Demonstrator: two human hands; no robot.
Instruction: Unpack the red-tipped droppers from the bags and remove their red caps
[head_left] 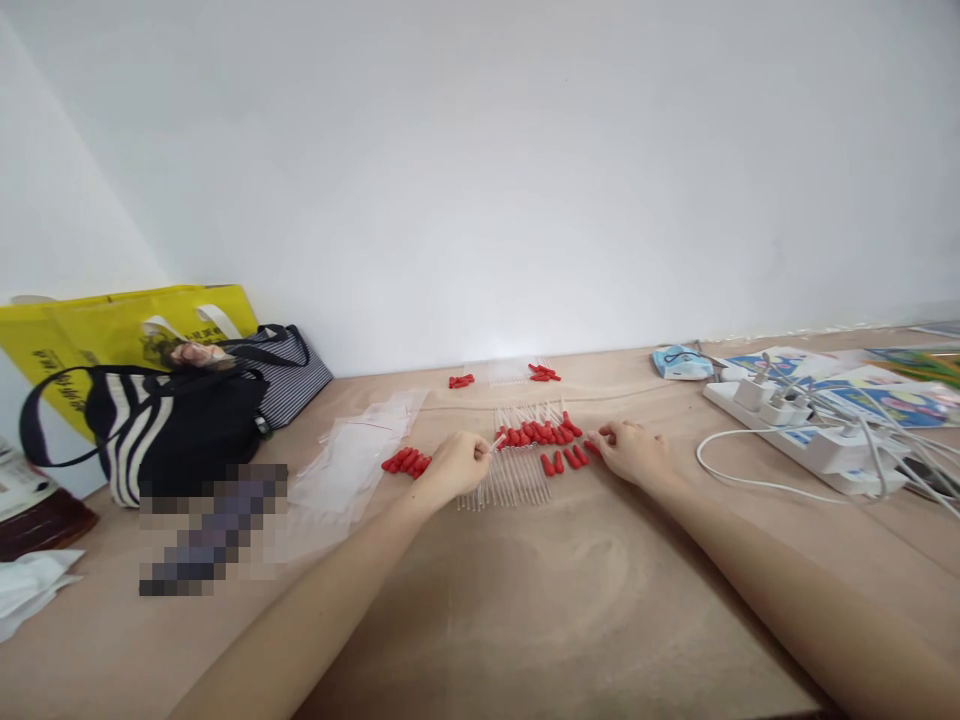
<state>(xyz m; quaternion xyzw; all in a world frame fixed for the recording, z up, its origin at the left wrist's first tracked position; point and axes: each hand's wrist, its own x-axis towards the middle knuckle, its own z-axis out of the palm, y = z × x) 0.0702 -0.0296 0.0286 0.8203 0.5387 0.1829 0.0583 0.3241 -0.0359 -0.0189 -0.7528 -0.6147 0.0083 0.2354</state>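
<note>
My left hand [459,462] is closed in a pinch on a thin clear dropper tube [498,442], whose end points up and to the right. Below it, several bare clear tubes [517,478] lie side by side on the table. Tubes fitted with red rubber bulbs [536,433] form a row just beyond them. To the right, my right hand [628,450] has its thumb and fingertips at a red rubber bulb [592,447], partly hidden by the fingers. Several loose red bulbs [562,461] lie beside it. More red bulbs [405,460] are heaped left of my left hand.
Clear plastic bags [352,455] are spread at left, before a black bag [180,425] and a yellow bag [127,330]. A white power strip [795,435] with cables, a blue face mask [681,363] and printed sheets [862,395] occupy the right. Further red bulbs [462,381] lie near the wall.
</note>
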